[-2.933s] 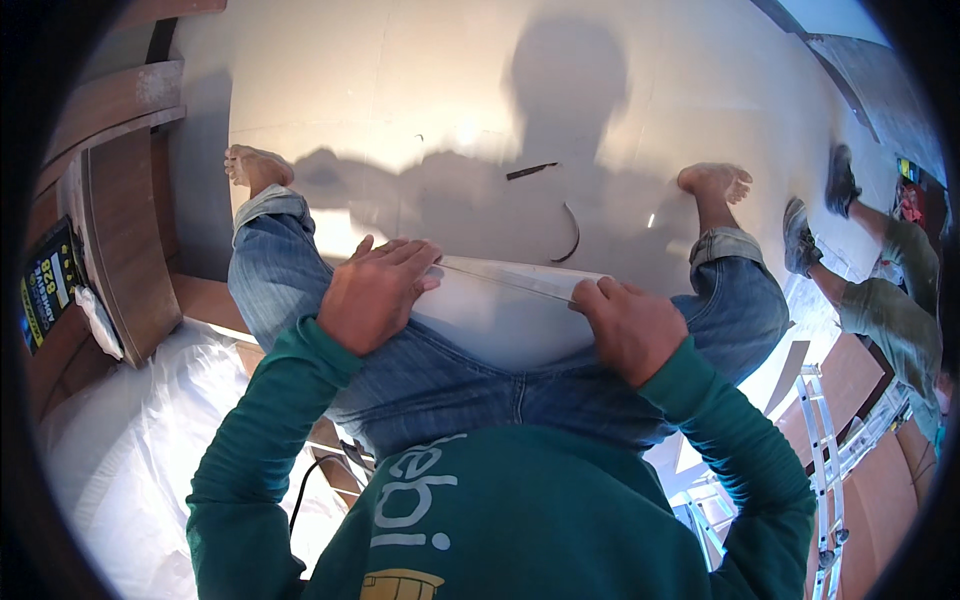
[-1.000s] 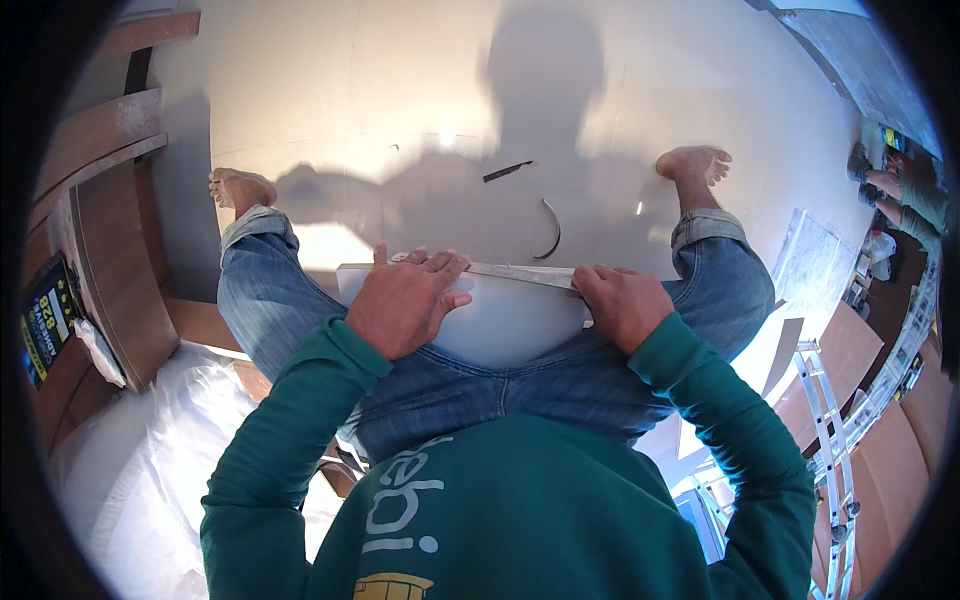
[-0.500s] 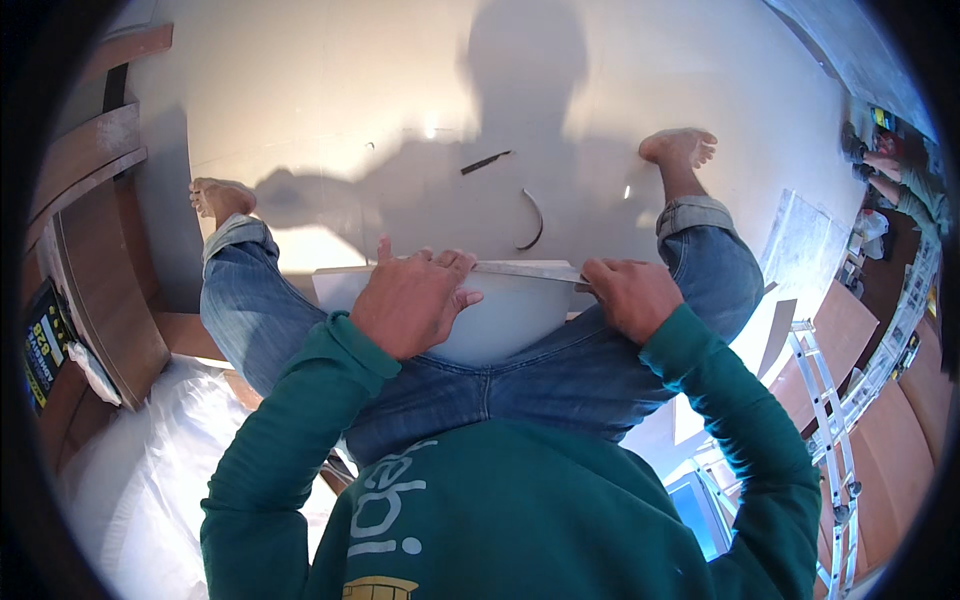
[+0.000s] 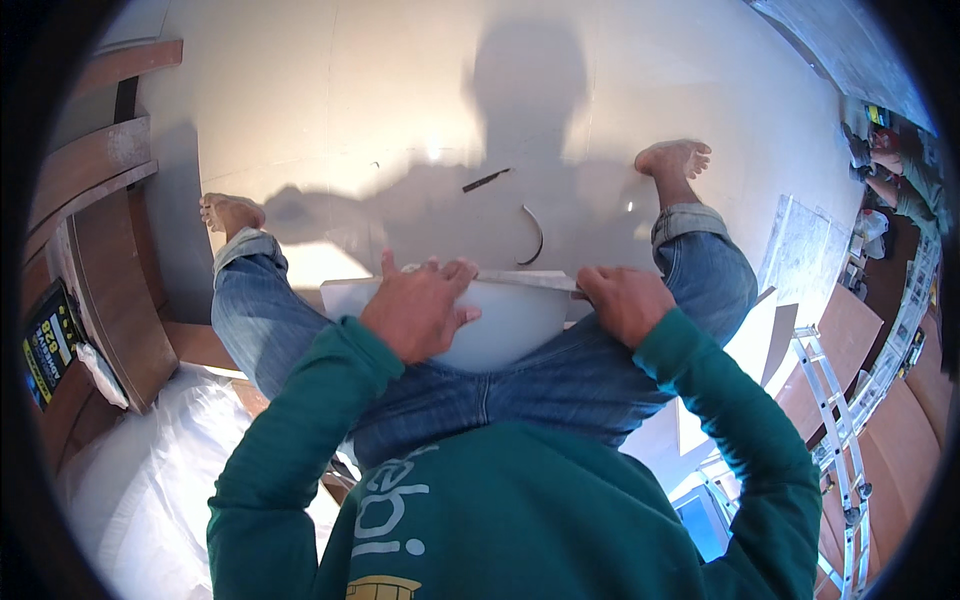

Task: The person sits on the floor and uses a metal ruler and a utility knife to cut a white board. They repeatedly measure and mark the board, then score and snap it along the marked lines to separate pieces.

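Observation:
A white panel point(image 4: 505, 325) rests between my thighs, its far edge facing the floor ahead. Along that edge runs a thin pale strip point(image 4: 525, 279). My left hand point(image 4: 418, 308) lies over the panel's far edge, fingers spread and thumb held apart. At the strip's right end, my right hand point(image 4: 625, 303) has its thumb and fingers pinched together on it; the fingertips are partly hidden. Beyond the panel, a dark utility knife point(image 4: 486, 181) and a curled, thin offcut strip point(image 4: 540, 240) lie on the floor, apart from both hands.
My bare feet rest on the pale floor point(image 4: 400, 90) at either side. Brown boards point(image 4: 115, 280) and clear plastic sheeting point(image 4: 150, 470) are at left. An aluminium ladder point(image 4: 835, 430) and more boards stand at right. Another person point(image 4: 905, 180) is at the far right.
The view has shifted slightly. My right hand sits a little closer to my left along the panel's edge; both keep nearly the same pose. The knife and curled strip have stayed put.

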The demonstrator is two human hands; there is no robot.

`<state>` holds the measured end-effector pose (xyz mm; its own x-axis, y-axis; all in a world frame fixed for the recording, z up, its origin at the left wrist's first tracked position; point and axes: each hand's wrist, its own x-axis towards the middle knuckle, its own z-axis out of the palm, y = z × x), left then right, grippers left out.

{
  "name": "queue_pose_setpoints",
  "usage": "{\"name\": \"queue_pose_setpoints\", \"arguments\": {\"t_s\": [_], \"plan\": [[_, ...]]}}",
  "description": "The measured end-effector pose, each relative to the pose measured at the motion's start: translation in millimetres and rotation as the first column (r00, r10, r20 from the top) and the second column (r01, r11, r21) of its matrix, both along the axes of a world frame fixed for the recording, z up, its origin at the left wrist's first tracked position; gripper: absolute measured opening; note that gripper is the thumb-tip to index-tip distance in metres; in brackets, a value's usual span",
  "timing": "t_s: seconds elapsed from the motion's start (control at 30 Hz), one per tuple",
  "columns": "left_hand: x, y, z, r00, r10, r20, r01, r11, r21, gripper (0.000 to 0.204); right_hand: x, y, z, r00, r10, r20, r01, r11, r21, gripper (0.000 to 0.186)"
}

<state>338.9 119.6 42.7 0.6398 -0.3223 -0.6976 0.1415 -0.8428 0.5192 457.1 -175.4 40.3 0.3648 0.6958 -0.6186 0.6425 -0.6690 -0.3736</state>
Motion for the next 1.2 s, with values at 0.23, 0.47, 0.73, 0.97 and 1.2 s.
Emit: {"name": "queue_pose_setpoints", "arguments": {"t_s": [0.23, 0.47, 0.73, 0.97, 1.2], "plan": [[10, -7, -6, 0.998, -0.028, -0.058, 0.027, 0.999, -0.021, 0.058, 3, 1, -4, 1.0, -0.03, -0.008, 0.03, 0.997, -0.07, 0.017], [15, -10, -6, 0.989, -0.05, -0.141, 0.043, 0.998, -0.053, 0.066, 0, -10, -8, 0.997, -0.054, -0.055, 0.051, 0.997, -0.06, 0.015], [-1, -9, -17, 1.0, 0.012, 0.019, -0.01, 0.994, -0.112, 0.064, 5, -7, -2, 0.996, -0.056, -0.073, 0.045, 0.989, -0.141, 0.016], [22, 12, -46, 0.88, 0.429, -0.205, -0.461, 0.876, -0.143, 0.061, 47, -38, -40, 0.905, -0.304, 0.298, 0.367, 0.912, -0.182, 0.022], [52, 0, -73, 0.752, 0.34, -0.565, -0.526, 0.825, -0.204, 0.036, 89, -21, -51, 0.503, -0.864, -0.01, 0.811, 0.468, 0.351, 0.025]]}}
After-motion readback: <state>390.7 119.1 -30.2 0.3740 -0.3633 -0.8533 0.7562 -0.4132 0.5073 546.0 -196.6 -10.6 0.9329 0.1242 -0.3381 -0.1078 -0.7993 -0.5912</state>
